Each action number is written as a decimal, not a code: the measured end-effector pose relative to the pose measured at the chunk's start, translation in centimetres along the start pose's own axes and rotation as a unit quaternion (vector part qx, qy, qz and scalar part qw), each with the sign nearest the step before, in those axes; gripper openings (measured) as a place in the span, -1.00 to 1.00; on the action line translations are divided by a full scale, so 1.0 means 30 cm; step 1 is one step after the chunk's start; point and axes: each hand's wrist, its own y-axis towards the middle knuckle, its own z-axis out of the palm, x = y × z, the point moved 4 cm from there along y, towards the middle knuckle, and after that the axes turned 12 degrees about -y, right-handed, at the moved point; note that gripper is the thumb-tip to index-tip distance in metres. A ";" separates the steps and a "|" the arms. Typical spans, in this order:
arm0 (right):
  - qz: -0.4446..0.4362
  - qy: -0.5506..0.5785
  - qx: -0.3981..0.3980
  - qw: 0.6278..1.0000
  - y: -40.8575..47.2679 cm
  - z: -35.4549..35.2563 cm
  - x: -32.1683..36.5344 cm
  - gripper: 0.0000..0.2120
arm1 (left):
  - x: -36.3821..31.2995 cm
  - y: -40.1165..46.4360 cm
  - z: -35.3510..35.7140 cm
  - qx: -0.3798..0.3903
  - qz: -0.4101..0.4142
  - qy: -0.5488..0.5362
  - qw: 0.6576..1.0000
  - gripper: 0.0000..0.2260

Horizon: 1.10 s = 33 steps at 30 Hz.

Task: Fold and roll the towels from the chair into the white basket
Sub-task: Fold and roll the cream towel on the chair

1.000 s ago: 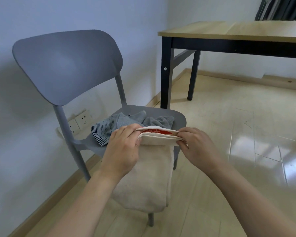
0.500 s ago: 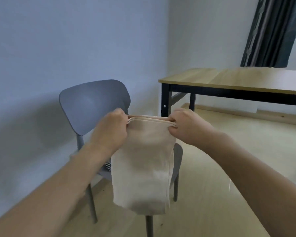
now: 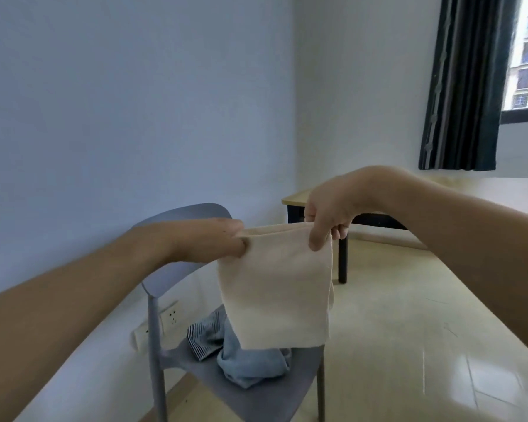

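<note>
Change: since the earlier frames both hands have lifted the beige towel (image 3: 275, 287) higher and away from the seat, and the view has tilted up, so more wall and the window now show.
Towel: it hangs in the air as a folded, flat panel, its top edge stretched almost level between the two hands and its lower edge just above the seat of the chair (image 3: 256, 394), not resting on it as far as I can judge.
Why held so: I think the top edge is kept tight so that the layers fall straight and the edges line up before the next fold or the rolling.
Left hand: the left hand (image 3: 214, 239) holds the top left corner; its fingers are closed narrow on the cloth, and the fingertips themselves are hidden behind the towel edge.
Right hand: the right hand (image 3: 329, 214) pinches the top right corner, thumb in front of the cloth and the curled fingers behind it.
Towel and fingers: the cloth passes between thumb and fingers at both corners, and all the rest hangs free below them.
Remaining towels: a light blue towel (image 3: 250, 360) and a striped towel (image 3: 205, 336) lie crumpled on the seat, touching each other.
Around: a wooden table (image 3: 296, 199) stands behind the right hand, a wall socket (image 3: 169, 315) is beside the chair leg, and a dark curtain (image 3: 467, 83) hangs by the window.
Basket: the white basket is not in view.
</note>
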 end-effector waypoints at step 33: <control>-0.040 -0.012 -0.260 0.965 0.036 0.044 -0.055 -0.81 | -0.101 -0.136 0.209 -0.297 0.345 0.265 0.850 -0.64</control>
